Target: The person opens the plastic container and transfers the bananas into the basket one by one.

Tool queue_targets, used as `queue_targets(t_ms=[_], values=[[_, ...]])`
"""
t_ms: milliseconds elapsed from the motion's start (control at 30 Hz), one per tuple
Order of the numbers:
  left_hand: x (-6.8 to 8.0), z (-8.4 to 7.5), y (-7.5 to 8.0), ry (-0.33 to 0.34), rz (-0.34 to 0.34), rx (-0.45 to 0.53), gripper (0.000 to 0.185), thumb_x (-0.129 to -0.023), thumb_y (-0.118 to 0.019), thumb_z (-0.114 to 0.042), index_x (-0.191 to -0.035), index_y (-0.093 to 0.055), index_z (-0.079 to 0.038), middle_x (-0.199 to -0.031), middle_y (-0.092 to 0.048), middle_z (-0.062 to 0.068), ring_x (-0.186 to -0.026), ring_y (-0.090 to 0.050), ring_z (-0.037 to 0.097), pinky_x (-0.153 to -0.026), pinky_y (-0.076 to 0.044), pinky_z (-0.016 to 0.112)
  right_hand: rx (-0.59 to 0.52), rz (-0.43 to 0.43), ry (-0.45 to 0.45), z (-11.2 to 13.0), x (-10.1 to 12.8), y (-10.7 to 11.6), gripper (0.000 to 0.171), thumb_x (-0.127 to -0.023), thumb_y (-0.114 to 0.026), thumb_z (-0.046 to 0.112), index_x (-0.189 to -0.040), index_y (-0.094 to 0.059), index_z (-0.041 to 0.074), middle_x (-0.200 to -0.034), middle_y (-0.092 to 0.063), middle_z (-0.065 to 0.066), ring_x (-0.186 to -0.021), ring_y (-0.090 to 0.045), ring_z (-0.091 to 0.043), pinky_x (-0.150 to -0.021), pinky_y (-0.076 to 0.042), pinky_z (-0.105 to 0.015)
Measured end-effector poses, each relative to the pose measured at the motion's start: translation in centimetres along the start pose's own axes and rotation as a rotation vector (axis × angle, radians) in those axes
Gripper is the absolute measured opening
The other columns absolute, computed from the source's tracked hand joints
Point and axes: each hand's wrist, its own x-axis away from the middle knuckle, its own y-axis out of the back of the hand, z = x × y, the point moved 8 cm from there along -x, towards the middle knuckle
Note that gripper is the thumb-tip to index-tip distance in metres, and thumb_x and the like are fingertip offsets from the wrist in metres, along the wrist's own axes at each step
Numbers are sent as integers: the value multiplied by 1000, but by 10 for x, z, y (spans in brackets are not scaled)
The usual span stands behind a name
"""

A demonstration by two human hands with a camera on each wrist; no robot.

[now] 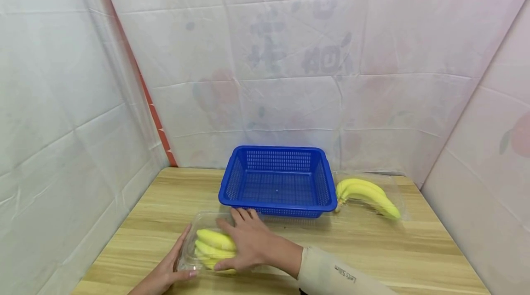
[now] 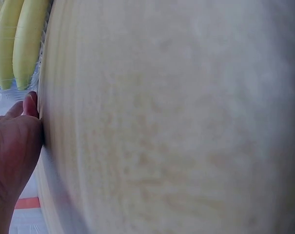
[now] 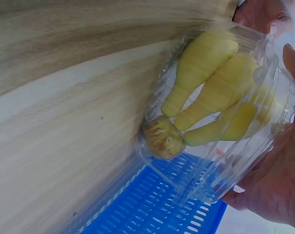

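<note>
A clear plastic clamshell box (image 1: 201,221) lies at the table's front, left of the middle. Through its wall shows a bunch of yellow bananas (image 1: 213,240), their brown stem end (image 3: 164,138) visible in the right wrist view. My left hand (image 1: 165,269) rests along the box's left side, fingers straight on the side wall and thumb at the front corner. Over the top lies my right hand (image 1: 250,244), its fingers spread toward the far edge and its thumb near the front, pressing the lid. In the left wrist view, my left hand (image 2: 13,151) is close to the tabletop.
Behind the box stands a blue plastic basket (image 1: 277,205) with nothing in it. To its right, a second clear box (image 1: 397,184) holds bananas (image 1: 366,193). The wooden table (image 1: 356,249) is walled in by pale printed sheets (image 1: 290,101) at back and sides.
</note>
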Motion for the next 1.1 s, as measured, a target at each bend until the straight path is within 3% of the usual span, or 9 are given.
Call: queue_targets(t_ms=[67, 200, 367, 433, 467, 600, 667, 900, 1100], values=[[0, 0, 1, -1, -4, -13, 116, -95, -75, -14, -172, 10, -31, -180, 16, 19, -134, -13, -34, -129, -11, 57, 17, -7, 2, 0, -1, 1, 102, -86, -53, 92, -167, -35, 33, -169, -41, -17, -154, -44, -36, -121, -41, -57], [0, 1, 1, -12, 8, 7, 115, -95, -74, -13, -172, 10, -32, -179, 17, 21, -133, -16, -35, -124, -26, 23, 21, -8, 3, -1, -4, -1, 100, -85, -57, 89, -167, -36, 35, -166, -44, -17, -150, -46, -34, -118, -44, -56], [-1, -1, -1, -13, 18, 38, 115, -96, -74, -12, -172, 11, -30, -178, 20, 22, -139, -17, -30, -115, -29, 11, 4, 15, -6, -3, -6, -5, 98, -85, -60, 85, -167, -36, 37, -165, -44, -18, -147, -46, -33, -115, -46, -55], [-1, 0, -1, 4, 12, 29, 116, -96, -74, -13, -172, 11, -30, -179, 20, 21, -157, -14, -7, -117, -30, 14, -7, 23, -9, -4, -7, -6, 97, -85, -61, 84, -167, -36, 38, -165, -44, -17, -146, -47, -33, -114, -46, -55], [-2, 0, -1, 2, 15, 35, 116, -96, -74, -13, -172, 12, -29, -178, 20, 22, -157, -13, -8, -117, -29, 14, -10, 25, -8, -4, -7, -6, 96, -85, -60, 84, -166, -36, 38, -165, -44, -17, -146, -47, -33, -113, -46, -55], [-3, 1, -2, 25, 9, 32, 119, -95, -74, -14, -172, 15, -28, -178, 22, 22, -161, 11, 51, -131, -11, 61, -25, 28, -6, -4, -6, -8, 96, -86, -59, 83, -167, -36, 37, -166, -43, -18, -144, -48, -33, -113, -46, -56], [-4, 2, -3, 31, 10, 43, 120, -95, -74, -13, -171, 17, -27, -177, 23, 22, -160, 14, 52, -123, 1, 76, -28, 29, -4, -4, -6, -8, 95, -87, -59, 83, -167, -36, 37, -166, -43, -18, -144, -48, -34, -113, -46, -57], [-2, 3, -2, 63, -5, -15, 117, -95, -74, -18, -171, 13, -34, -180, 17, 18, -161, 8, 43, -130, -18, 55, -25, 26, 2, -3, -5, -8, 93, -89, -57, 83, -167, -36, 36, -166, -43, -20, -142, -49, -34, -113, -46, -57], [-2, 0, -5, 30, 14, 52, 119, -95, -73, -15, -171, 16, -29, -177, 24, 21, -160, 15, 51, -122, 3, 77, -15, 23, 12, -2, -6, -8, 92, -90, -54, 83, -167, -37, 35, -165, -44, -20, -140, -49, -34, -111, -47, -57]])
